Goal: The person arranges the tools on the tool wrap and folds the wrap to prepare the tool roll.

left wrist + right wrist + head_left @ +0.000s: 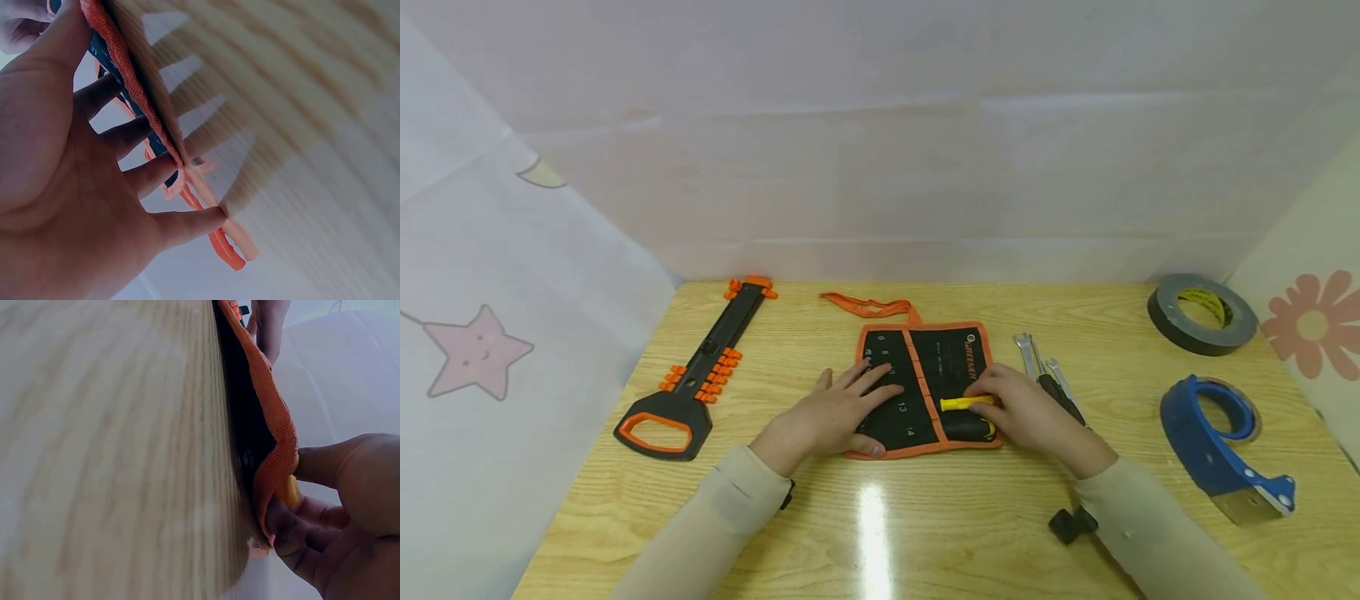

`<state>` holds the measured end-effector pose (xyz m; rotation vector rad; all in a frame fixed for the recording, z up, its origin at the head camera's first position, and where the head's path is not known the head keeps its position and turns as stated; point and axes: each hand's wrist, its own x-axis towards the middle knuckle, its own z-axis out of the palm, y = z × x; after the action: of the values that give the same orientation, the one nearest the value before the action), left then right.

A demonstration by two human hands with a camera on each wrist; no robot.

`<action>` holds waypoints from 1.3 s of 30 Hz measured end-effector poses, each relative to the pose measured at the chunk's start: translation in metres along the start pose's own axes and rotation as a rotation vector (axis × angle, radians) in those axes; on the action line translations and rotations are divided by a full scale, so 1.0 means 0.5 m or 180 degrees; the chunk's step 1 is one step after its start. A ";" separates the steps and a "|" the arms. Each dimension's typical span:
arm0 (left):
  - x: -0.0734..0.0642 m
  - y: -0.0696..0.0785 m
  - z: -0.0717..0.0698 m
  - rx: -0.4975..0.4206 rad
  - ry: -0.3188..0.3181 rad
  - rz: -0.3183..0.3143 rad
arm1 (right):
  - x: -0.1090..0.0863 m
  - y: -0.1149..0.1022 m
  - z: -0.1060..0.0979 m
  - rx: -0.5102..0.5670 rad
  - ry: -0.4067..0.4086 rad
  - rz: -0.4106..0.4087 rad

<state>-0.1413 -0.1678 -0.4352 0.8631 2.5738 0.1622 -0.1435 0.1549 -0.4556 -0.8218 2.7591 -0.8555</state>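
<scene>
A black tool pouch with orange edging and printed numbers lies flat on the table. My left hand rests on its left part with fingers spread, pressing the fabric. In the left wrist view, the spread fingers of that left hand lie across the orange edge. At the pouch's right edge, my right hand pinches a slim yellow tool; the fingers hide its right end. Just below it, a dark bulge with yellow marks lies on the pouch. In the right wrist view, yellow plastic shows between thumb and fingers beside the orange edging.
Beyond my right hand lie wrenches and a black-handled screwdriver. Far right are a grey tape roll and a blue tape dispenser. A black-and-orange rack lies left. An orange strap trails behind the pouch.
</scene>
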 end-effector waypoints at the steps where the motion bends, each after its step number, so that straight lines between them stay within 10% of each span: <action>1: 0.000 0.000 0.000 0.0001 -0.0004 -0.0008 | 0.002 -0.001 0.001 -0.0001 -0.0003 -0.0015; 39: 0.004 -0.001 0.002 -0.0021 -0.0043 -0.0044 | -0.012 0.000 -0.015 0.0036 -0.0044 0.0098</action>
<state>-0.1424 -0.1669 -0.4367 0.8410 2.5647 0.1600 -0.1405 0.1619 -0.4495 -0.7784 2.7450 -0.8556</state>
